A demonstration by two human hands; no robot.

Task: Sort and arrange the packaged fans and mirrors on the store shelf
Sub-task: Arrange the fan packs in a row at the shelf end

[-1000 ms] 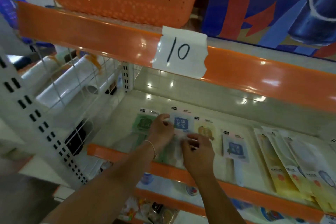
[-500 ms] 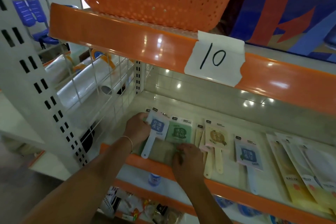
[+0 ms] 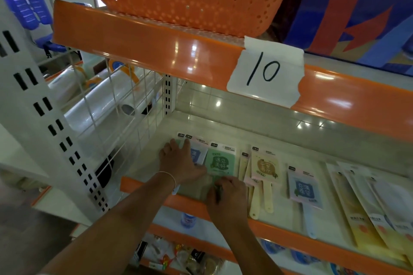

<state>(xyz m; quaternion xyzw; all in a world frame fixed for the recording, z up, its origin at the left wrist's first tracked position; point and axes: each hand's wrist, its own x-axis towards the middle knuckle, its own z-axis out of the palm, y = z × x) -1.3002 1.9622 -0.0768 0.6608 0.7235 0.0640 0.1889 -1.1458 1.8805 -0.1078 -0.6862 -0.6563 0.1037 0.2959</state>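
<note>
Left hand hides blue fan face.

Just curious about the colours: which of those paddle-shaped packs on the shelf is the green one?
The green pack, second from the left, just above the right hand. Its neighbours are blue-and-white under the left hand, and cream.
</note>
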